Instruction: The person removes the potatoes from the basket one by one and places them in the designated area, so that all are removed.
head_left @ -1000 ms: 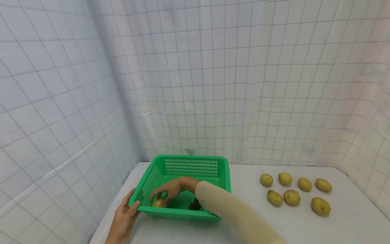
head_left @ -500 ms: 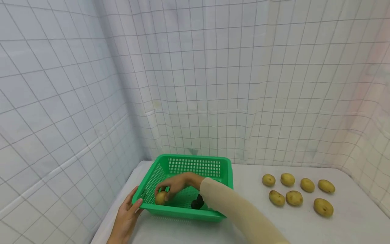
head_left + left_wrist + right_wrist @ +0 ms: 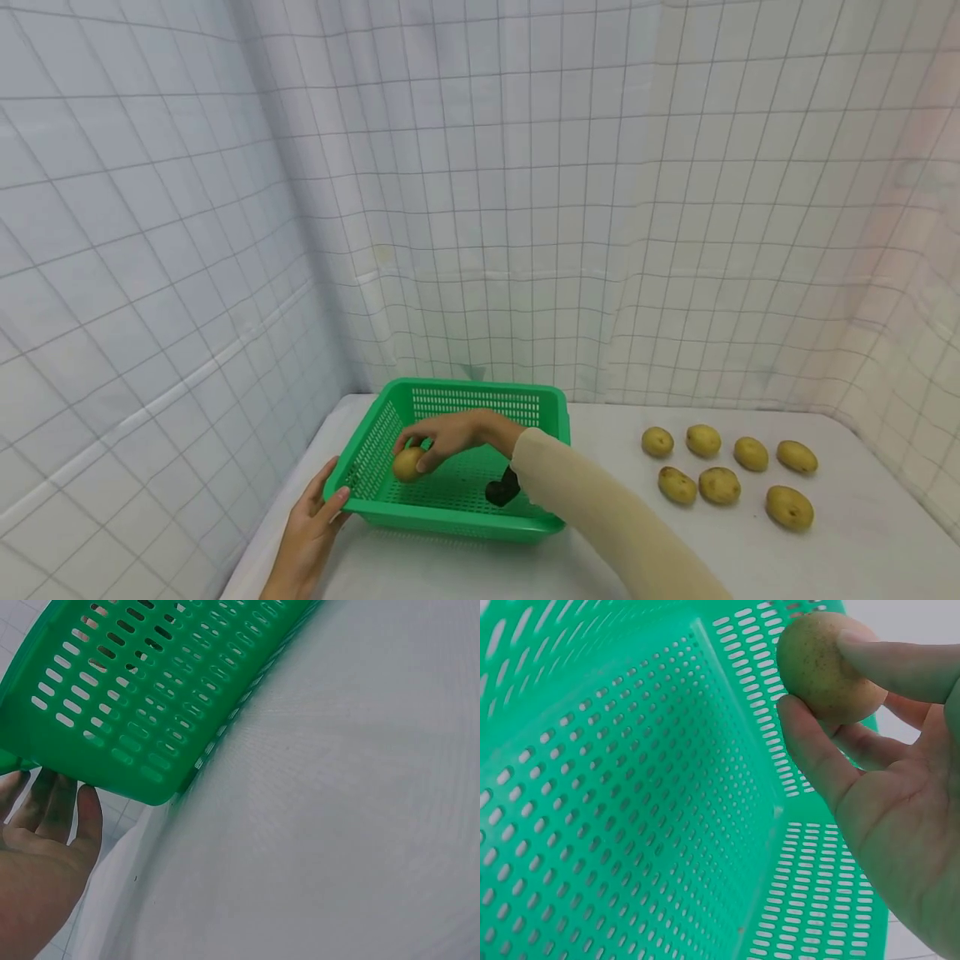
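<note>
My right hand (image 3: 456, 434) holds a potato (image 3: 407, 465) inside the green plastic basket (image 3: 457, 518), near its left end. In the right wrist view the thumb lies on one side of the potato (image 3: 821, 664) and the fingers on the other, over the basket's slotted wall. At the basket's near left corner, my left hand (image 3: 306, 533) grips the rim, thumb on top and fingers along the outside. The left wrist view shows the fingers of that hand (image 3: 45, 840) at the end of the basket (image 3: 142, 761).
Several potatoes (image 3: 718, 485) lie in two loose rows on the white tabletop (image 3: 615, 467), to the right of the basket. Gridded white curtains (image 3: 480, 208) stand behind and at the sides. A dark wrist camera (image 3: 502, 490) sits under the right wrist.
My right hand has closed round the potato and lifted it from the basket's near left corner, moving up and slightly right. The left hand stays at the rim.
</note>
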Motion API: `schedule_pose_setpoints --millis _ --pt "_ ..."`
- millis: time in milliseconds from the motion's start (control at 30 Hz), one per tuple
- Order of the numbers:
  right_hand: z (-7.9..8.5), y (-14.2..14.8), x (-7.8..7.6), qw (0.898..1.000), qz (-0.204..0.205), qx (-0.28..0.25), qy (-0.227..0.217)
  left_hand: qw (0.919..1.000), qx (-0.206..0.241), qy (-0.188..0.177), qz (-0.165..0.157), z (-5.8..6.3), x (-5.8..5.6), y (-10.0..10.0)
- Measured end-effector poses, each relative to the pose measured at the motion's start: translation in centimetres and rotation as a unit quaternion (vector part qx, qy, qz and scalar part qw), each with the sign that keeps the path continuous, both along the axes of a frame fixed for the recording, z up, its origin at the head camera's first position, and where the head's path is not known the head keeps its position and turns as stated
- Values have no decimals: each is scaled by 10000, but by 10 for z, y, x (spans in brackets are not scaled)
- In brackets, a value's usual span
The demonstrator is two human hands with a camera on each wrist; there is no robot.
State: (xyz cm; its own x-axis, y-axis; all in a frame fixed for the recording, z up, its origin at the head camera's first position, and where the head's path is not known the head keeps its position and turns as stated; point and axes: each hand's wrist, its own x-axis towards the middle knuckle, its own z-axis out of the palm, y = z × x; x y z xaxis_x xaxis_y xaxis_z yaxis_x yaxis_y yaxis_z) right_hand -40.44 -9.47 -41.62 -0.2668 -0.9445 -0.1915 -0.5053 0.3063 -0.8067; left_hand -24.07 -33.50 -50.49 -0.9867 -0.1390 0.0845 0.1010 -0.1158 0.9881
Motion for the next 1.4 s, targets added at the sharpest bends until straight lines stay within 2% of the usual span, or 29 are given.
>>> schedule_pose_setpoints --millis 233,600,733,967,1200,1400 --pt "10 11 1 9996 15 -264 43 9999 -86 66 11 1 -2 0" --pt "11 30 6 9988 -108 -468 -48 9998 -216 -1 -42 1 0 5" --pt "15 36 7 9986 -220 -472 -133 9996 -273 -73 70 4 2 3" --pt "15 51 4 9979 -412 -488 47 9996 -219 -162 -6 4 2 1" --pt "17 73 1 9956 -809 -460 -55 9997 -199 -155 40 5 4 2" --pt "17 87 0 9951 -837 -530 -5 9995 -265 -155 -9 5 5 1"
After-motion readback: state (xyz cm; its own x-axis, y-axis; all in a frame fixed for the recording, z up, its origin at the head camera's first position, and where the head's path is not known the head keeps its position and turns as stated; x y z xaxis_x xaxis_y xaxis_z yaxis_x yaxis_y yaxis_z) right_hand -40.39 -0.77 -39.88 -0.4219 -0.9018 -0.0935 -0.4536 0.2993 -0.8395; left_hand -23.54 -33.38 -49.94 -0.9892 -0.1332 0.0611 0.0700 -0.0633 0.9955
